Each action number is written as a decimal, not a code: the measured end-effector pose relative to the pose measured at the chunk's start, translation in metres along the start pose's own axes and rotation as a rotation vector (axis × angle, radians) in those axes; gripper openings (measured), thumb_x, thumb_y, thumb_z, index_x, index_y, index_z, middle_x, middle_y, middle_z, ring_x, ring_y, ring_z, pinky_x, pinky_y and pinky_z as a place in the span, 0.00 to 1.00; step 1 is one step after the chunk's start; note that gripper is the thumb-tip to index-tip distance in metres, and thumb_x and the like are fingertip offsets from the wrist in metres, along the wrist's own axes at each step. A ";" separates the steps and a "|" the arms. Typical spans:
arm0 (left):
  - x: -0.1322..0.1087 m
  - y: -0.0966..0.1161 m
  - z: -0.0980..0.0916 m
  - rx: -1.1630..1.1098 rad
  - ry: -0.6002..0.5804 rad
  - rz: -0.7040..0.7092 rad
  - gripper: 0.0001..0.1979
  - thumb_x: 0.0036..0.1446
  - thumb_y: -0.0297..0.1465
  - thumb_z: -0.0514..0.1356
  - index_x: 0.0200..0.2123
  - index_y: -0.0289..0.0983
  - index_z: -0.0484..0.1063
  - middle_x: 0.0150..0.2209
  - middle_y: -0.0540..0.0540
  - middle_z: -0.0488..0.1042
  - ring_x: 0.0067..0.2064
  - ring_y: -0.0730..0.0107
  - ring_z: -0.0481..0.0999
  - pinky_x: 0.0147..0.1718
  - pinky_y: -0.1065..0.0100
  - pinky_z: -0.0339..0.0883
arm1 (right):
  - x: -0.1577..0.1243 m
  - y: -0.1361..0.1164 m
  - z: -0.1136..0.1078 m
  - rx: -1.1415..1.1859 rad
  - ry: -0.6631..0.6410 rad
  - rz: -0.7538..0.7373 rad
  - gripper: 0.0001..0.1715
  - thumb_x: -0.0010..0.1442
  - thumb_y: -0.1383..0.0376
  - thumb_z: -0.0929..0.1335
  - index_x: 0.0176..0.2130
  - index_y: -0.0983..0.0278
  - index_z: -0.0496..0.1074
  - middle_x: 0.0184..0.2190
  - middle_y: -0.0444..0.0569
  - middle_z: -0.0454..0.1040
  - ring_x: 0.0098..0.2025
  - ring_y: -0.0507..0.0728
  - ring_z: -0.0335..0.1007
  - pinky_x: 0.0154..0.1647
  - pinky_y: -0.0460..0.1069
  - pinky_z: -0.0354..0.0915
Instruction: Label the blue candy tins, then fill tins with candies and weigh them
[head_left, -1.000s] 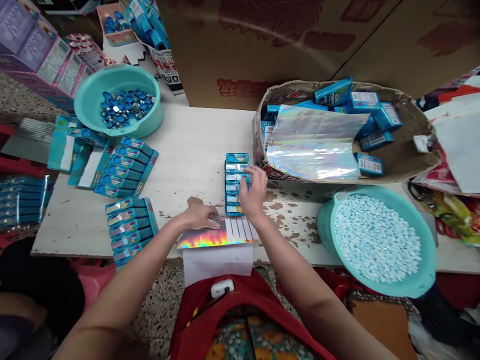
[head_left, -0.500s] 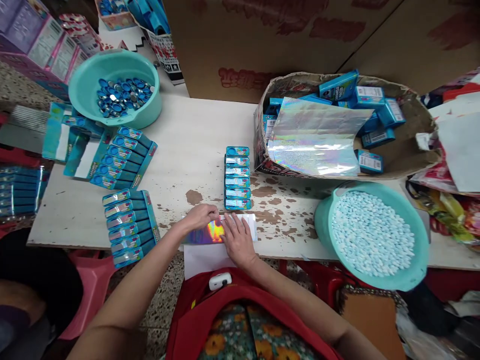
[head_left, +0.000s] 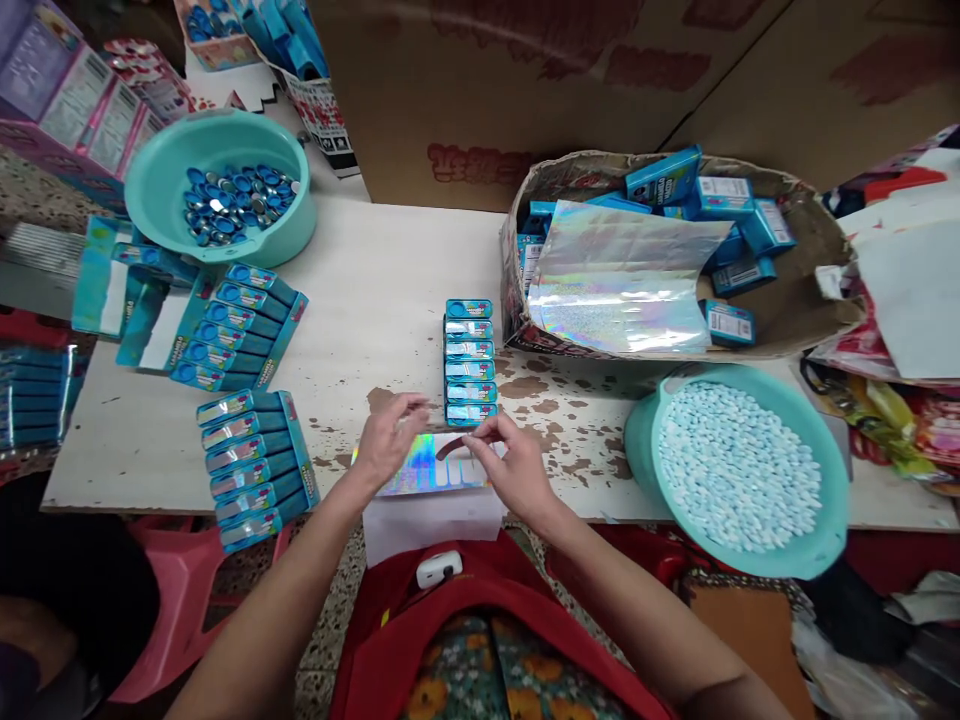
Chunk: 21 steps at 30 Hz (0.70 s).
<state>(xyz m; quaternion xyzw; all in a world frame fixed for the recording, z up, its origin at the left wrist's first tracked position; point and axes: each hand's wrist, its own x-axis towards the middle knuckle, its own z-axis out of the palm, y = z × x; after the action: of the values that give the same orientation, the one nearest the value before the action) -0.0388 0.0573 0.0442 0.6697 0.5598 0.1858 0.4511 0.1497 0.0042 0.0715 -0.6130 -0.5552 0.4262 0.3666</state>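
My right hand [head_left: 517,465] pinches one end of a narrow shiny sticker strip [head_left: 450,448], which looks dark reddish from here. Beneath it lies a holographic sticker sheet [head_left: 420,472] with pale gaps, at the table's front edge. My left hand [head_left: 390,435] hovers over the sheet's left part, fingers stretched out and holding nothing. Just beyond both hands is a row of small blue boxes [head_left: 469,370]. Most of their ends carry shiny strips, while the farthest end shows a bare round recess.
On the left stand more rows of blue boxes [head_left: 255,460] and a teal basin [head_left: 142,200] of small blue and silver discs. To the right are a carton [head_left: 517,325] with blue packs and a holographic sheet [head_left: 622,280], and a teal bucket [head_left: 641,440] of pale pellets.
My right hand has lifted from flat on the sheet and now pinches a strip. My left hand has moved left and opened. The view has shifted slightly.
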 end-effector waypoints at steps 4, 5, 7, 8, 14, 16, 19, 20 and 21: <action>0.003 0.031 -0.006 -0.330 -0.202 -0.086 0.18 0.52 0.43 0.58 0.41 0.36 0.69 0.35 0.45 0.75 0.35 0.68 0.73 0.33 0.69 0.66 | 0.027 -0.003 0.004 0.173 0.041 0.075 0.09 0.58 0.61 0.68 0.30 0.62 0.66 0.26 0.41 0.68 0.28 0.53 0.65 0.30 0.46 0.60; 0.010 0.034 -0.008 -0.353 -0.221 -0.135 0.16 0.53 0.42 0.57 0.37 0.35 0.69 0.29 0.47 0.73 0.30 0.71 0.72 0.29 0.70 0.65 | 0.035 -0.002 0.007 0.191 0.057 0.089 0.09 0.57 0.60 0.68 0.30 0.62 0.66 0.25 0.41 0.68 0.28 0.53 0.65 0.29 0.46 0.60; 0.030 0.033 -0.013 -0.352 -0.230 -0.177 0.14 0.55 0.41 0.53 0.34 0.35 0.68 0.22 0.51 0.69 0.22 0.74 0.69 0.24 0.71 0.63 | 0.056 0.002 0.012 0.163 0.105 0.094 0.09 0.57 0.59 0.68 0.29 0.62 0.67 0.25 0.42 0.69 0.28 0.54 0.65 0.30 0.47 0.61; 0.044 0.032 -0.017 -0.336 -0.221 -0.154 0.14 0.56 0.40 0.53 0.37 0.35 0.67 0.22 0.52 0.69 0.21 0.75 0.68 0.24 0.72 0.62 | 0.069 0.004 0.013 0.112 0.145 0.077 0.09 0.56 0.60 0.68 0.29 0.62 0.68 0.26 0.43 0.70 0.29 0.54 0.66 0.32 0.48 0.62; 0.139 0.026 -0.041 -0.186 -0.090 0.148 0.11 0.54 0.29 0.50 0.43 0.39 0.60 0.23 0.55 0.68 0.26 0.75 0.67 0.28 0.73 0.61 | 0.160 0.013 0.013 -0.205 0.408 -0.016 0.06 0.55 0.64 0.67 0.28 0.64 0.70 0.39 0.53 0.70 0.44 0.59 0.66 0.49 0.53 0.59; 0.165 0.024 -0.042 -0.117 -0.088 0.155 0.09 0.53 0.28 0.49 0.40 0.38 0.60 0.22 0.54 0.68 0.25 0.75 0.66 0.28 0.73 0.60 | 0.183 0.017 0.014 -0.274 0.430 0.003 0.04 0.54 0.66 0.67 0.28 0.65 0.69 0.43 0.56 0.69 0.48 0.60 0.64 0.51 0.53 0.58; 0.189 0.016 -0.035 -0.094 -0.115 0.116 0.07 0.51 0.26 0.50 0.36 0.38 0.59 0.21 0.54 0.66 0.25 0.74 0.65 0.27 0.72 0.59 | 0.204 0.027 0.019 -0.334 0.427 0.081 0.05 0.52 0.69 0.65 0.25 0.65 0.68 0.39 0.55 0.70 0.45 0.60 0.65 0.50 0.53 0.59; 0.194 0.012 -0.032 -0.125 -0.126 0.104 0.07 0.51 0.25 0.50 0.36 0.38 0.58 0.21 0.54 0.65 0.25 0.75 0.65 0.27 0.72 0.59 | 0.208 0.031 0.021 -0.332 0.421 0.108 0.05 0.52 0.70 0.65 0.25 0.64 0.67 0.36 0.54 0.70 0.42 0.60 0.66 0.48 0.53 0.60; 0.197 0.008 -0.030 -0.170 -0.138 0.095 0.06 0.51 0.26 0.50 0.35 0.38 0.58 0.21 0.54 0.65 0.25 0.75 0.65 0.26 0.73 0.59 | 0.211 0.034 0.023 -0.322 0.420 0.133 0.05 0.52 0.70 0.65 0.25 0.64 0.67 0.34 0.52 0.71 0.41 0.59 0.66 0.48 0.53 0.61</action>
<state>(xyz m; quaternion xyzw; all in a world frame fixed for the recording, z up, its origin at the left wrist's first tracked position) 0.0038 0.2505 0.0157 0.6659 0.4776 0.2072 0.5343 0.1456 0.2089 0.0070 -0.7735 -0.4860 0.2193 0.3426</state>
